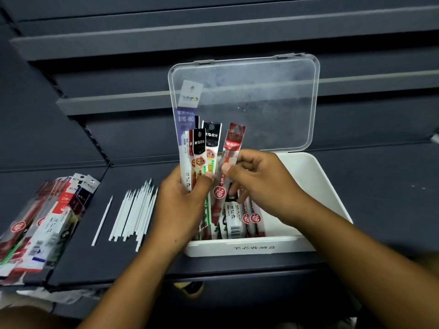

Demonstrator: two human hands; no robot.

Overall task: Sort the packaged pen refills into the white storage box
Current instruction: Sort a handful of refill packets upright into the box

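On the dark shelf: white box point(308, 181), its clear lid point(261, 91) propped open behind it. Over the box's left end, left hand point(180, 205), fingers and thumb curled round a fan of packets point(199, 143) held upright. Just beside it, right hand point(263, 181), thumb and forefinger pinching a red packet point(231, 148) at mid-length, lower end reaching down into the box. Laid packets point(237, 219) lie flat in the box's left part, under both hands. Left of the box, loose refills point(137, 210), white, in a row; single refill point(102, 220) set apart. Far left, packet pile point(42, 222), overlapping.
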